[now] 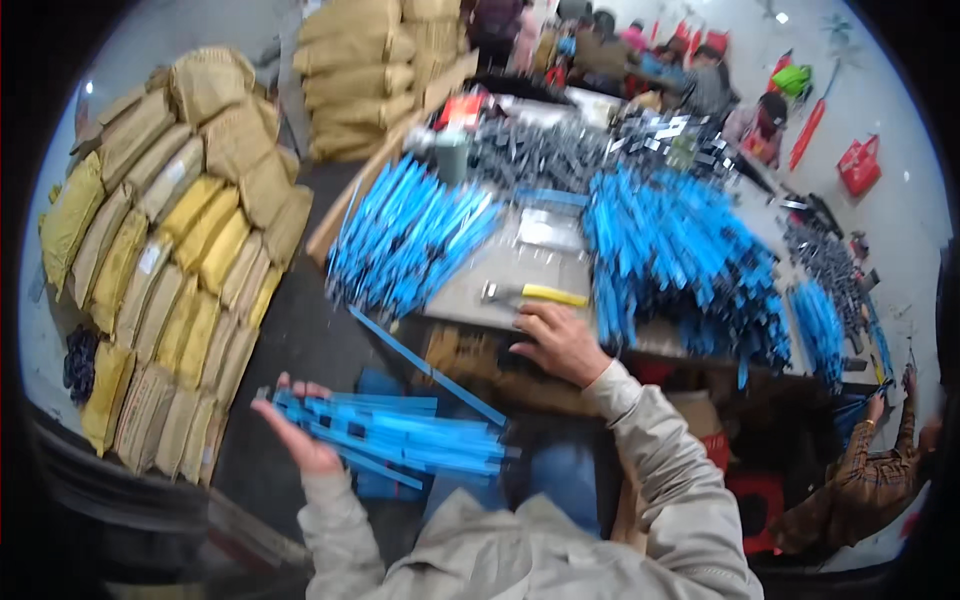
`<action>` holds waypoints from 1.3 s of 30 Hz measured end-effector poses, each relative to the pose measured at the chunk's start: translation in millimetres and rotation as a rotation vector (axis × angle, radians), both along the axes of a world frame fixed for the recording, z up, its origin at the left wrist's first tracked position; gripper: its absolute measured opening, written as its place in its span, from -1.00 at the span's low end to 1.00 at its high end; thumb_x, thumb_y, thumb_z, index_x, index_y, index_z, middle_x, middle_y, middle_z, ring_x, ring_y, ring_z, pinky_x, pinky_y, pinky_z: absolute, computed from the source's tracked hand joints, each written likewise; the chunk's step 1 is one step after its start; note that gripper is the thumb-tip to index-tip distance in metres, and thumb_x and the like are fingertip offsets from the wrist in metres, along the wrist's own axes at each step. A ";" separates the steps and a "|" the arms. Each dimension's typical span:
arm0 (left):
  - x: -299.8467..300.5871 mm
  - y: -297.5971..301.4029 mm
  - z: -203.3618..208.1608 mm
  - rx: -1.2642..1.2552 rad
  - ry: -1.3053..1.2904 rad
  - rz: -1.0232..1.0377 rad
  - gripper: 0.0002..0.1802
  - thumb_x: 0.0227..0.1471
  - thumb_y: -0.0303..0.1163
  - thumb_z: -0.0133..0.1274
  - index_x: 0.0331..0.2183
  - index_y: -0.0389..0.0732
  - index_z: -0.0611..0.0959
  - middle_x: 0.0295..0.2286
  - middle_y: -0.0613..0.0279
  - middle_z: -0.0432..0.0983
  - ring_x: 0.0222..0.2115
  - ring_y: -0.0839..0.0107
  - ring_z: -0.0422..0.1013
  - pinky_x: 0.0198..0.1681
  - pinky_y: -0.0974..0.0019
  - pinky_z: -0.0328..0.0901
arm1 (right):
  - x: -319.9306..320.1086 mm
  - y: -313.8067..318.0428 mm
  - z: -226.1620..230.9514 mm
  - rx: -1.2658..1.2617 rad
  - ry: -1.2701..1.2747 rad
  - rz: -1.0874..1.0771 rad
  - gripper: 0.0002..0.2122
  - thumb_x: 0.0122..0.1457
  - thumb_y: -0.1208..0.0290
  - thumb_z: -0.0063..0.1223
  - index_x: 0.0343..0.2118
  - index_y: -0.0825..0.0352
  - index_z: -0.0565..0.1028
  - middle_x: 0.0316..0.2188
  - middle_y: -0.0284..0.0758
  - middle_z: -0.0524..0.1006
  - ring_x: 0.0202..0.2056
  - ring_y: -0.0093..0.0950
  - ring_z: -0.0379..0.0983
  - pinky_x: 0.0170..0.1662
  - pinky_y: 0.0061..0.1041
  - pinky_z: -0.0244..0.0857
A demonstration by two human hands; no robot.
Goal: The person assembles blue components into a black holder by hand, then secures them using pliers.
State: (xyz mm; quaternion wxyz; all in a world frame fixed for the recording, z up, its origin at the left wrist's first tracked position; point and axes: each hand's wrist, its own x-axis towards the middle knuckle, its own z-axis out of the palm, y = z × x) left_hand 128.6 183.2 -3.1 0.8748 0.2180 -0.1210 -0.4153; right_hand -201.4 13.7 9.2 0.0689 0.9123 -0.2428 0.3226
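A bundle of flat blue straps [430,435] lies across my left hand [305,440]. Their ends sit between the thumb and fingers, with small dark and metallic bits there; the loose ends trail right over my lap. My right hand [560,342] is at the table's front edge, thumb apart from the bent fingers, with nothing seen in it. Just beyond its fingertips a tool with a yellow handle and a grey metal end [540,295] lies on the table [480,285]. One single blue strap [425,365] hangs slantwise between the table and the bundle.
Heaps of blue straps lie on the table's left [405,240] and right [680,260], with a pile of dark grey pieces [540,155] behind. Stacked woven sacks [190,250] stand at left. Several people sit farther back; a person in brown checks [865,490] works at right.
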 end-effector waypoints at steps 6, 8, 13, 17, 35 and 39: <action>-22.6 -37.4 -86.8 -0.090 0.047 -0.419 -0.35 -0.05 0.20 -0.11 -0.19 -0.21 0.38 -0.31 0.32 0.37 -0.24 0.35 0.29 -0.14 0.21 0.22 | 17.5 76.4 0.5 0.518 -0.249 0.260 -0.56 -0.12 0.37 0.19 -0.12 0.31 0.35 -0.06 -0.21 0.35 0.04 -0.24 0.21 0.08 -0.35 0.13; -51.4 -38.4 -104.4 -0.118 0.229 -0.559 -0.35 -0.02 0.23 -0.18 -0.21 -0.20 0.41 -0.28 0.28 0.37 -0.21 0.34 0.29 -0.11 0.21 0.22 | 36.1 91.3 -4.3 0.576 -0.434 0.300 -0.61 -0.11 0.41 0.16 -0.15 0.32 0.38 -0.06 -0.21 0.35 0.05 -0.27 0.22 0.09 -0.35 0.13; -95.2 -10.9 -117.7 0.053 0.551 -0.526 -0.40 0.04 0.20 -0.23 -0.24 -0.17 0.44 -0.26 0.19 0.36 -0.20 0.33 0.29 -0.13 0.23 0.26 | 51.7 104.9 -10.7 0.512 -0.349 0.539 -0.68 -0.08 0.47 0.14 -0.20 0.36 0.41 -0.08 -0.13 0.38 0.02 -0.24 0.26 0.06 -0.33 0.16; -100.4 -2.9 -131.3 -0.119 0.963 -0.988 -0.45 0.09 0.14 -0.25 -0.23 -0.19 0.43 -0.24 0.18 0.36 -0.21 0.31 0.31 -0.13 0.23 0.27 | 51.2 121.9 -0.5 0.721 -0.390 0.604 -0.72 -0.11 0.45 0.16 -0.28 0.37 0.44 -0.27 -0.20 0.47 -0.12 -0.27 0.39 -0.05 -0.36 0.26; -116.9 1.8 -52.5 0.282 -0.591 -0.876 -0.45 -0.16 -0.20 0.23 -0.16 -0.28 0.44 -0.24 0.25 0.43 -0.27 0.53 0.37 -0.18 0.44 0.26 | 32.2 148.3 -28.3 1.447 -0.713 0.341 -0.82 0.06 0.43 0.04 -0.33 0.42 0.40 -0.42 -0.39 0.40 -0.38 -0.61 0.32 -0.27 -0.58 0.23; -120.6 3.5 -48.1 0.144 -0.716 -0.824 -0.60 -0.12 -0.22 0.21 -0.30 -0.27 0.47 -0.37 0.32 0.43 -0.37 0.59 0.34 -0.29 0.48 0.24 | 30.6 156.4 -26.6 1.459 -0.715 0.189 -0.88 0.04 0.47 0.01 -0.41 0.41 0.40 -0.44 -0.38 0.39 -0.40 -0.60 0.31 -0.28 -0.58 0.21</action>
